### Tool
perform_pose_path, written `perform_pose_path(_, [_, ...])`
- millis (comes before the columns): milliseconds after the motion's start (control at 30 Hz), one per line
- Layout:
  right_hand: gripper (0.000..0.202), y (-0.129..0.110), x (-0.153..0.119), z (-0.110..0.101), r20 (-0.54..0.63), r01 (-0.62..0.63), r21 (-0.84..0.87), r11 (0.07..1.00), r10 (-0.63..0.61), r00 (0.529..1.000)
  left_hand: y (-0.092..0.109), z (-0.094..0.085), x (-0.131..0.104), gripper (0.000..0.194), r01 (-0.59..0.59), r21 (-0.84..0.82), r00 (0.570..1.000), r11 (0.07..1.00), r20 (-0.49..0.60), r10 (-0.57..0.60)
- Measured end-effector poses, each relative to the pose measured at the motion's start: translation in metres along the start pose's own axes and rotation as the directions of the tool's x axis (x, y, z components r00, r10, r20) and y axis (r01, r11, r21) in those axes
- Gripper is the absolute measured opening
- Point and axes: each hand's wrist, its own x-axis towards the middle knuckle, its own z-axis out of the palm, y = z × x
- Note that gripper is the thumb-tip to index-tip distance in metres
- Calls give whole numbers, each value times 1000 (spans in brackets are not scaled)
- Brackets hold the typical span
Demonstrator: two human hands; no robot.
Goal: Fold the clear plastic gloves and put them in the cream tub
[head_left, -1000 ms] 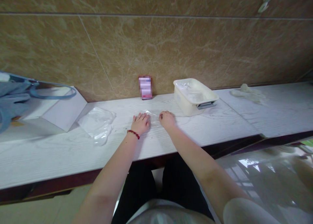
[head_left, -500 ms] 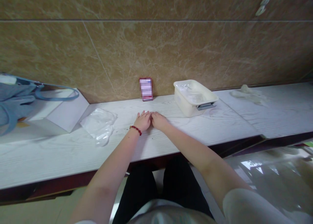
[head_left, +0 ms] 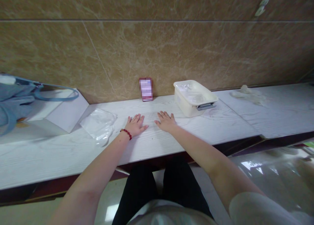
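My left hand, with a red bead bracelet at the wrist, lies flat on the white counter with fingers spread. My right hand lies flat beside it, palm down, fingers apart, a short gap between the two. Under and between the hands a thin clear plastic film seems to lie on the counter, hard to make out. Neither hand grips anything.
A crumpled clear plastic bag lies left of my left hand. A white plastic tub stands to the right, a small dark red box against the brown tiled wall. A blue bag and white box sit far left; crumpled white material far right.
My hands came together at the middle half a second ago. They have now slid apart and opened flat on the counter with fingers spread.
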Motion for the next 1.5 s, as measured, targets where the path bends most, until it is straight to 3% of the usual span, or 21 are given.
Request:
perform_pose_path(67, [63,6,-1,-4,19,-37,1,999,37,999,-6,-2,1,79,1,-12,1000,1000,21,-1])
perform_pose_path(167, [61,17,-8,-14,-32,-48,4,999,48,998,-15,-7,3,77,92,-74,994,993,67,-87])
perform_pose_path(233, [53,25,-17,-24,-103,31,7,999,-30,994,-18,-13,3,69,144,-107,987,984,84,-135])
perform_pose_path(300, [42,32,-29,-35,-158,187,-6,982,-185,970,-17,-21,-1,58,141,-114,988,983,78,-132])
perform_pose_path(433, [26,34,-51,-50,-154,454,-84,887,-461,874,8,-31,-14,46,-62,-121,997,991,30,66])
perform_pose_path(567, [21,27,-60,-53,-106,519,-136,844,-533,840,43,-30,-22,40,-260,-163,965,952,-14,261])
perform_pose_path(700, [22,20,-58,-50,-111,519,-178,836,-541,834,62,-25,-22,32,-303,-160,953,940,-25,302])
perform_pose_path(900, [22,12,-54,-44,-115,528,-230,817,-562,819,64,-23,-21,28,-278,-143,961,950,-43,275])
perform_pose_path(1033, [25,8,-53,-43,-110,500,-225,836,-532,839,65,-22,-22,33,-259,-109,966,960,-47,256])
perform_pose_path(1200, [25,3,-52,-48,-131,463,-197,864,-492,861,72,-16,-17,55,-177,-77,982,981,-86,170])
perform_pose_path(1300, [27,3,-47,-54,-177,447,-153,882,-469,865,73,-15,-10,47,-131,-93,985,987,-125,119])
perform_pose_path(1433, [26,11,-34,-63,-295,426,72,902,-389,873,66,-28,3,39,-69,-320,995,945,-84,45])
perform_pose_path(1500, [39,19,-26,-66,-369,391,270,880,-281,886,59,-44,9,35,-18,-536,998,844,-65,-19])
